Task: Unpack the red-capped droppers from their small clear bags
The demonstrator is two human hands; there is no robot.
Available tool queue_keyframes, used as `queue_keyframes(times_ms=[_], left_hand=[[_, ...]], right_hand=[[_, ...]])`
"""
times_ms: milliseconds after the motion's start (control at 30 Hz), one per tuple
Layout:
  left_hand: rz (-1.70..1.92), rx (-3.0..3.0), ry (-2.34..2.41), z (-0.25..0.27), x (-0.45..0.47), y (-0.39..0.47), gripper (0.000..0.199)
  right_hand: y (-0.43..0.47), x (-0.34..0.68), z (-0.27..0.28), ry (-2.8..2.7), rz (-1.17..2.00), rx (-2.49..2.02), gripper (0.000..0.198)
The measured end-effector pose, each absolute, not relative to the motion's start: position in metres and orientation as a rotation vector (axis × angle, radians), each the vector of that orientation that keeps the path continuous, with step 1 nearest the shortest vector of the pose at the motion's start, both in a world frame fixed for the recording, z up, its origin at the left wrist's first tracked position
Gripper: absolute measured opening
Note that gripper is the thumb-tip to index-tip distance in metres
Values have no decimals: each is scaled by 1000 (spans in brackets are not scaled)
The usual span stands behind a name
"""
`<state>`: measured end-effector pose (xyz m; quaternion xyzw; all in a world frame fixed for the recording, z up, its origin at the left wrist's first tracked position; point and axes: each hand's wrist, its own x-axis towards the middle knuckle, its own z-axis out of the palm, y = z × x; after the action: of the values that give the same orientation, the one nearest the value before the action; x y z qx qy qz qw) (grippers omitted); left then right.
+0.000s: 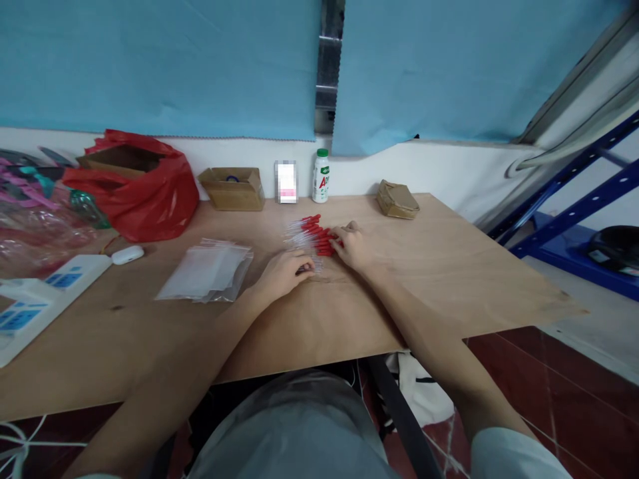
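Note:
A pile of slim sticks with red ends (313, 233) and clear shafts lies mid-table, red ends toward the right; their exact kind is too small to make out. At the near left of the pile is my left hand (285, 271), thumb and fingers curled together by the clear shafts. What those fingers hold, if anything, I cannot see. My right hand (353, 246) is on the other side, its bent fingers closed against the red ends of several sticks. A stack of clear zip bags (207, 271) lies flat, left of my left hand.
Along the wall stand a red plastic bag (150, 199) around a box, an open cardboard box (234, 193), a blurred-out upright item (286, 181), a white bottle (321, 178) with green cap and a brown packet (398, 199). A power strip (54, 293) lies left. Blue shelving (574, 223) stands right.

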<state>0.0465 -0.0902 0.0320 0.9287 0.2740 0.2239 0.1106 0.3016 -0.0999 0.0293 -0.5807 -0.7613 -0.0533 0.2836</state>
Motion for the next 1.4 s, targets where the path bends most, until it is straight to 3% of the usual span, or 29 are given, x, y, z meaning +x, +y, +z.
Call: queue_keyframes(times_ms=[500,800,1000,1400], left_hand=[[724,2746,819,34,45,-90,14],[1121,2712,1055,51,45,-98,33],[854,2839,963,45,43,-92,30],[740,2818,1104,54,47,-108,23]], right_hand=[[-110,298,48,-1912,-62,-1367,16],[-124,281,56,-2005,73,-1216,11],[-131,269,57,-2036,111,-1177,10],[-135,257,53,-2130,186,-1307,10]])
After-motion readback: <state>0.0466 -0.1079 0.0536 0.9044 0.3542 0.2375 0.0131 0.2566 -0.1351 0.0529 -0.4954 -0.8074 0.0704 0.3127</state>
